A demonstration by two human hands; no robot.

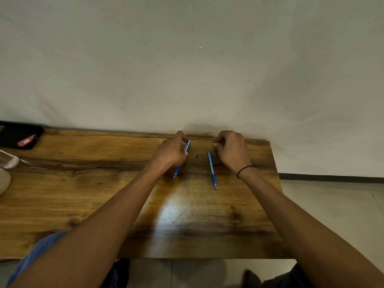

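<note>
Two blue pens are on the wooden table (83, 194). My left hand (171, 152) grips the left pen (187, 146) near its far end, and the tip pokes out below the hand toward me. The right pen (212, 169) lies flat on the table, tip toward me, just left of my right hand (232, 150). That hand's fingers are curled, and thumb and forefinger pinch what looks like a small blue piece (216, 150). Two tiny dark parts (197, 156) lie between the pens.
A black case (18, 138) with a red label sits at the table's far left corner. A clear glass object (8, 161) and a pale rounded object (4, 181) are at the left edge. The wall runs along the table's far edge. Floor lies to the right.
</note>
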